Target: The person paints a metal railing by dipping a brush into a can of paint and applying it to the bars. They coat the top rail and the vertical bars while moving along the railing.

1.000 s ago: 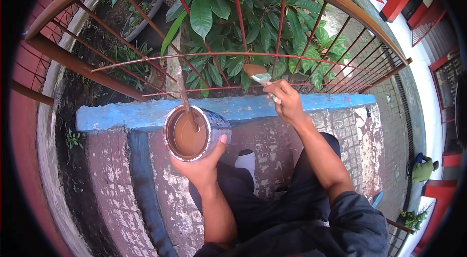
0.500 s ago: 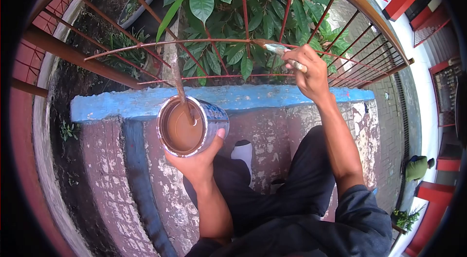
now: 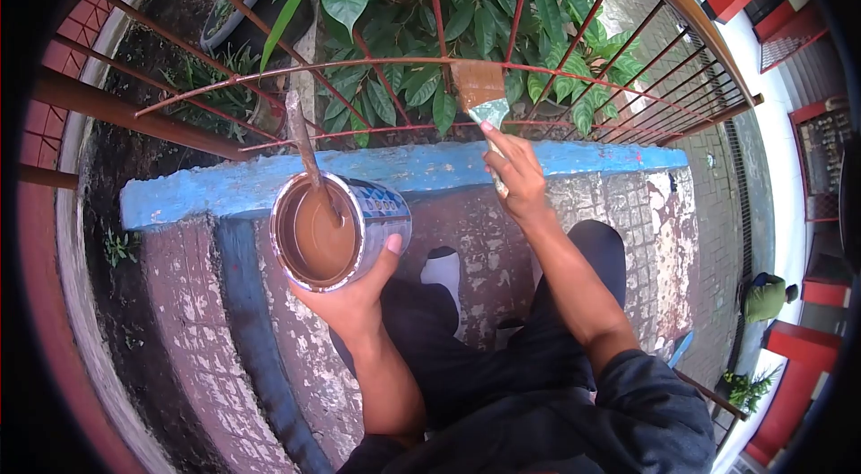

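My left hand (image 3: 359,299) is wrapped round a paint can (image 3: 384,221) of brown paint, tilted so its open top faces left. A stirring stick (image 3: 301,138) stands in the paint and leans on the can's rim. In my right hand (image 3: 518,176) is a paintbrush (image 3: 489,112), held by its pale, paint-stained handle. Its wide bristles, coated brown, touch or overlap the thin curved rail (image 3: 359,63) of the metal railing. Brown covers the left part of that rail; farther right it looks red.
A blue-painted ledge (image 3: 430,171) runs below the railing. Green leafy plants (image 3: 395,8) grow behind the bars and reach between them. A person in green (image 3: 765,297) is at the far right. A potted plant (image 3: 746,391) stands at lower right.
The brush has turned from lying along the rail to pointing up, its wide face now showing. My right hand moved left and down. The view shifted slightly, and the can sits a little farther left.
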The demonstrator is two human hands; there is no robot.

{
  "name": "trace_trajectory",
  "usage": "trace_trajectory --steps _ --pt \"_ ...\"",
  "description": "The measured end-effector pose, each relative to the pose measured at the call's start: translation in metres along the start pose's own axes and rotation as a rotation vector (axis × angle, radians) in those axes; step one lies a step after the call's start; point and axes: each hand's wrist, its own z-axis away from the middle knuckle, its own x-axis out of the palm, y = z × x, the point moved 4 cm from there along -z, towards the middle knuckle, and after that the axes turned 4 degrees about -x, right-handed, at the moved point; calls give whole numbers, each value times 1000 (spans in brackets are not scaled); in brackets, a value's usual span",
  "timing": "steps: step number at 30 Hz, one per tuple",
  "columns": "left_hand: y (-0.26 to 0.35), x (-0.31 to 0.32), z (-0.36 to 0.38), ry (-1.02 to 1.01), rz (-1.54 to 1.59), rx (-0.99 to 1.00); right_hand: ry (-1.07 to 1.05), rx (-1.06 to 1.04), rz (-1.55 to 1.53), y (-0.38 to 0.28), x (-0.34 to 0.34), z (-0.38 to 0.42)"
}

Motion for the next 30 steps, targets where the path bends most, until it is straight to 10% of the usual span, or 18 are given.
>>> trace_trajectory --steps 19,30 --pt "3 5 0 27 41 38 -24 57 -24 33 -92 -106" --pt "4 7 5 42 54 -5 -16 -54 111 28 -11 15"
